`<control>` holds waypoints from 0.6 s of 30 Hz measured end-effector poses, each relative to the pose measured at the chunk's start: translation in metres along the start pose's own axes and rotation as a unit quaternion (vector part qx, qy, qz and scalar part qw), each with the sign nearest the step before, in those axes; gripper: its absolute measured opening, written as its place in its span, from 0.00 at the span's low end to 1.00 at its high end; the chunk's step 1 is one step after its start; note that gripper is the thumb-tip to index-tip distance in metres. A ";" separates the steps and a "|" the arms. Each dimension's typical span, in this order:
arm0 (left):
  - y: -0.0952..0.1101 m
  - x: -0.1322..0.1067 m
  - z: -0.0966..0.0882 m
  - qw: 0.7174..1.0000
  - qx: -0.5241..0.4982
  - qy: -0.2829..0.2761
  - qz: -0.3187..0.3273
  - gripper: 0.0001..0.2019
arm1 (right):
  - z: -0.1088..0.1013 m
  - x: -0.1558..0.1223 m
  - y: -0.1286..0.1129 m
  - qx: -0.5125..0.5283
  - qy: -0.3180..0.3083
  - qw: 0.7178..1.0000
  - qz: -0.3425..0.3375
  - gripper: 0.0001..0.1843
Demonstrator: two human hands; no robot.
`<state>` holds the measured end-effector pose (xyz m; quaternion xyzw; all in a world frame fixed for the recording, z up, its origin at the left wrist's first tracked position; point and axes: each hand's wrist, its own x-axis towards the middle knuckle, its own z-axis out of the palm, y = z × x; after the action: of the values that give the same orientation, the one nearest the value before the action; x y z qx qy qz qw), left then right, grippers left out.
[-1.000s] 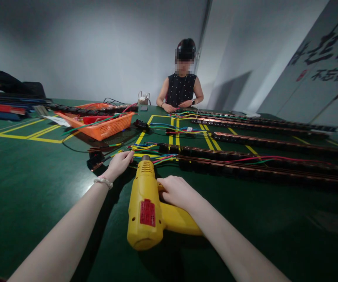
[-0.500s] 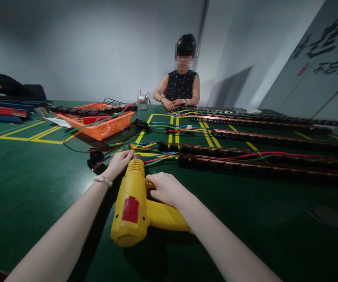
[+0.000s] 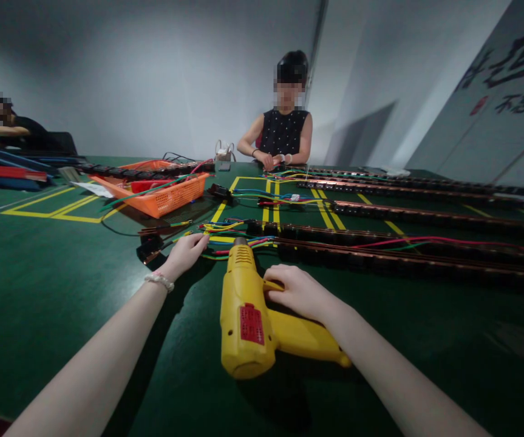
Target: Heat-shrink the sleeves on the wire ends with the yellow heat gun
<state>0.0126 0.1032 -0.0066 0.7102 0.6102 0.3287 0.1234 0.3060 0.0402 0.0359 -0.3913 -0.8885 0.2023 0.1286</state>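
My right hand (image 3: 299,292) is closed round the grip of a yellow heat gun (image 3: 248,315) with a red label, its nozzle pointing away from me at a bundle of coloured wires (image 3: 229,233). My left hand (image 3: 185,254), with a bracelet at the wrist, reaches forward and its fingers pinch the wires just left of the nozzle. The wires run from the end of a long dark strip with copper rails (image 3: 393,258) lying across the green table (image 3: 52,285).
Several more dark strips (image 3: 425,215) lie across the right of the table. An orange basket (image 3: 161,194) of wires and parts stands at the back left. A person in a dark dotted top (image 3: 284,136) works opposite. Another person (image 3: 11,130) sits at far left.
The heat gun and my right hand have shifted right, back towards the wire bundle, after swinging left. My left hand stays on the wires.
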 end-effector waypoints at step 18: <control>0.006 -0.001 0.001 1.000 0.018 0.004 -0.022 0.21 | -0.014 -0.020 0.011 -0.041 -0.001 0.997 0.061 0.09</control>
<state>0.0175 0.1011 -0.0040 0.6976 0.6320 0.3173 0.1153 0.3314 0.0359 0.0416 -0.4493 -0.8708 0.1734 0.0990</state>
